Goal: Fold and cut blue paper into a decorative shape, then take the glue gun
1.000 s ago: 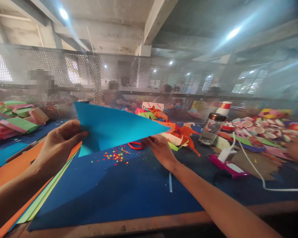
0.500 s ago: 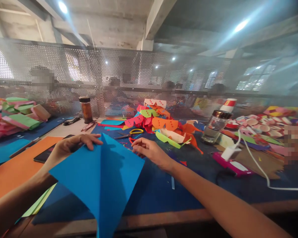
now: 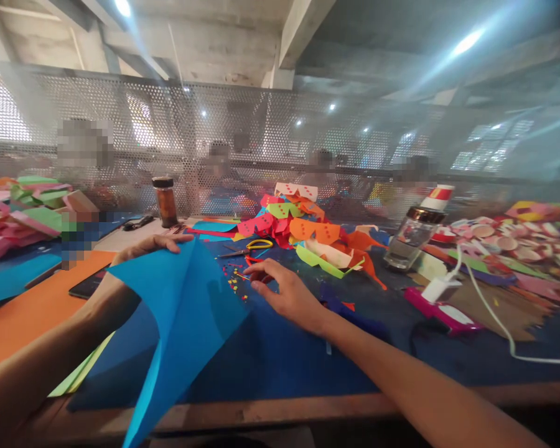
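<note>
**Blue sheet held at its top, right hand spread over the scraps**

The left hand (image 3: 144, 246) pinches the top corner of the folded blue paper (image 3: 182, 311); its fingertips are hidden behind the sheet. The paper's lower tip hangs past the table edge (image 3: 261, 414). The right hand (image 3: 284, 292) lies open, fingers spread, partly covering red scissors (image 3: 252, 261) near the confetti bits (image 3: 236, 283). Bare blue mat (image 3: 284, 361) lies beneath the forearm.

The blue paper sheet (image 3: 182, 311) hides the left hand's (image 3: 144, 249) palm — its lower tip blurs near the bottom edge.
</note>
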The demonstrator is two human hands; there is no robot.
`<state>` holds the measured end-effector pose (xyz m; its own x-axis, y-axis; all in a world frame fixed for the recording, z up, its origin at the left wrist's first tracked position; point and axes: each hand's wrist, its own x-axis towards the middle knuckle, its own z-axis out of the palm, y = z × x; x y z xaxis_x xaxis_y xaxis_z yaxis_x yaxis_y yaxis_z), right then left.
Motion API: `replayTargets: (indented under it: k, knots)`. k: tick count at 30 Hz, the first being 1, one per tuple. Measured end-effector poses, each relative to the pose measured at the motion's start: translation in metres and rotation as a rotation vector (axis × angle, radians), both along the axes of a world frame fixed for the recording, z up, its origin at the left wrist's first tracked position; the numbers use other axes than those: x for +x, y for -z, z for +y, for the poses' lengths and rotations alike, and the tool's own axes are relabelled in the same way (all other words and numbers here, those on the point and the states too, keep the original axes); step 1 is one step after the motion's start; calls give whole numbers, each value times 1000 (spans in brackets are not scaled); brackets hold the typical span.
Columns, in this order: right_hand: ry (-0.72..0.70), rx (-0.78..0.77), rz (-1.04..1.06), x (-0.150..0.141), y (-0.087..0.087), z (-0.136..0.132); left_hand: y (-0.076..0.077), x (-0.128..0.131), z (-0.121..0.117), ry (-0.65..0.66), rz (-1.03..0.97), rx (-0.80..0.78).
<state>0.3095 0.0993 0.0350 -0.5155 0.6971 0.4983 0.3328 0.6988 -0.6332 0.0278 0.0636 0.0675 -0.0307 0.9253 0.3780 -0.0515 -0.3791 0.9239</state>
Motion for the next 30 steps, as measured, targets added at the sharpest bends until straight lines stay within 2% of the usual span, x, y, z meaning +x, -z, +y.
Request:
replayTargets:
  k: [3, 5, 8, 12, 16, 19, 22, 25, 30]
  knots:
    - [-21, 140, -4, 0, 0, -3, -9, 8, 2, 41, -85, 12]
    - [-26, 222, -19, 1, -1, -5, -16, 14, 3, 22, -124, -8]
    - [-57, 322, -85, 2, -1, -9, -26, 22, 5, -148, -47, -13]
    - [-93, 371, -164, 1, -1, -17, -33, 25, 13, -361, 113, 92]
    - [-80, 236, -86, 1, -5, -20, -40, 27, 17, -446, 180, 163]
    - [-143, 54, 92, 2, -11, -17, -45, 30, 14, -428, 193, 185]
    - [-193, -151, 234, 4, -15, -13, -47, 31, 11, -400, 171, 143]
    - [-176, -322, 318, 7, -16, -11, -46, 29, 13, -387, 141, 87]
    - [-85, -359, 334, 11, -15, -11, -37, 22, 23, -364, 132, 32]
